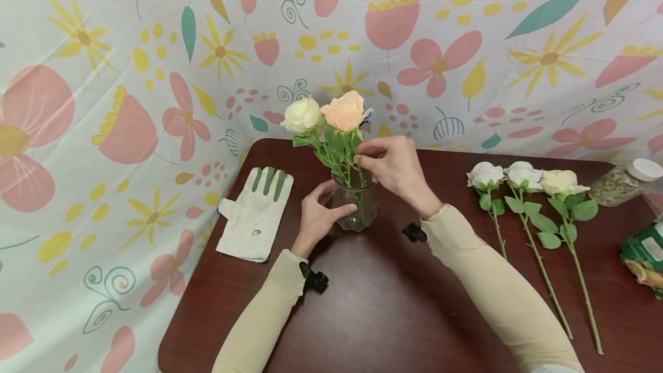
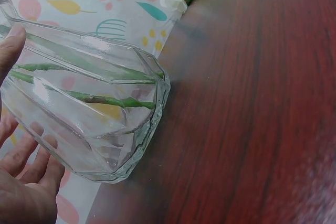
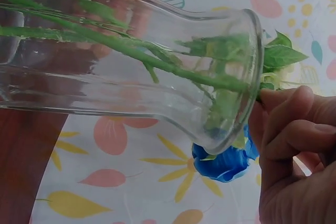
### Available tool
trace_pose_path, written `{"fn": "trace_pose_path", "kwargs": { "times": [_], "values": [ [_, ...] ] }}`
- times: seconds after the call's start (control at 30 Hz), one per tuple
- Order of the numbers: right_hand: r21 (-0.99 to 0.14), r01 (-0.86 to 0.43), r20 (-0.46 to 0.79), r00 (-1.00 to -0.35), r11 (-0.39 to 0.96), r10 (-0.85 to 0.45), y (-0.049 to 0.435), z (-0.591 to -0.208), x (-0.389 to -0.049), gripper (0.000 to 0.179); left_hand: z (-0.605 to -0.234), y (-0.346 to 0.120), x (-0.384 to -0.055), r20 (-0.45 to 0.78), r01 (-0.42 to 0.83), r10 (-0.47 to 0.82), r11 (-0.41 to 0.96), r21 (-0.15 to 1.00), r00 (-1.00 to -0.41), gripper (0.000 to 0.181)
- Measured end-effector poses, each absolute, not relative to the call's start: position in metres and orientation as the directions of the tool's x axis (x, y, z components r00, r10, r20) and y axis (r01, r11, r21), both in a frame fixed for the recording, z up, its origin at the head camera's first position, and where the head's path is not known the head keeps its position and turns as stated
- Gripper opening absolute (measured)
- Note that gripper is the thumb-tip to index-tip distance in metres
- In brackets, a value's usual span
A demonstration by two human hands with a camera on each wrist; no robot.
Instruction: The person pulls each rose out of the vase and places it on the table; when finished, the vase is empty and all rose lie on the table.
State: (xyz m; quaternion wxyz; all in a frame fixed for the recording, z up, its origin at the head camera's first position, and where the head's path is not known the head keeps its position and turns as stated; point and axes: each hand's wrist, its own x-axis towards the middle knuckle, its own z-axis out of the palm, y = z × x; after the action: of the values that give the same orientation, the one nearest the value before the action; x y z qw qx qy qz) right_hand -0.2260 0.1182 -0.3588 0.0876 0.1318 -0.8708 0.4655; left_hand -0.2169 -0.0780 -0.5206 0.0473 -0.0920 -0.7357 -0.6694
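A clear faceted glass vase (image 1: 365,216) stands on the dark wooden table, with several green stems inside. My left hand (image 1: 320,216) holds it, thumb in front and fingers round its left side. At the rim, my right hand (image 1: 395,167) pinches a flower stem (image 3: 247,86) between thumb and fingertips, apparently that of the peach rose (image 1: 344,111). A cream rose (image 1: 302,115) leans left beside it. Behind these, mostly hidden in the head view, is a blue rose (image 3: 223,162). The stem ends (image 2: 142,103) show near the vase's bottom in the left wrist view.
A white work glove (image 1: 254,217) with grey-green fingers lies left of the vase. To the right lie two white roses (image 1: 485,176) (image 1: 523,175) and a cream rose (image 1: 563,183). Beyond them are a white-capped jar (image 1: 618,186) and a green package (image 1: 644,252). Patterned cloth (image 1: 440,10) hangs behind.
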Motion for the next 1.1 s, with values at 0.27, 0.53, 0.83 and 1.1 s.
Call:
{"fn": "trace_pose_path", "kwargs": {
  "times": [0.27,0.53,0.83,1.1],
  "values": [
    [-0.812,-0.309,0.303,-0.948,0.495,-0.096,0.125,-0.355,-0.223,0.011,-0.521,-0.078,-0.218,0.198,0.204,0.073,0.083,0.975,-0.977,0.063],
    [-0.854,-0.314,0.316,-0.946,0.415,-0.066,0.129,-0.351,-0.222,0.010,-0.520,-0.078,-0.217,0.190,0.196,0.069,0.088,0.977,-0.979,0.063],
    [-0.875,-0.346,0.359,-0.933,0.338,-0.026,0.136,-0.346,-0.220,0.011,-0.521,-0.078,-0.217,0.191,0.196,0.067,0.083,0.977,-0.979,0.062],
    [-0.894,-0.351,0.372,-0.928,0.278,0.024,0.145,-0.340,-0.215,0.015,-0.521,-0.078,-0.216,0.191,0.196,0.060,0.076,0.978,-0.980,0.063]
  ]
}}
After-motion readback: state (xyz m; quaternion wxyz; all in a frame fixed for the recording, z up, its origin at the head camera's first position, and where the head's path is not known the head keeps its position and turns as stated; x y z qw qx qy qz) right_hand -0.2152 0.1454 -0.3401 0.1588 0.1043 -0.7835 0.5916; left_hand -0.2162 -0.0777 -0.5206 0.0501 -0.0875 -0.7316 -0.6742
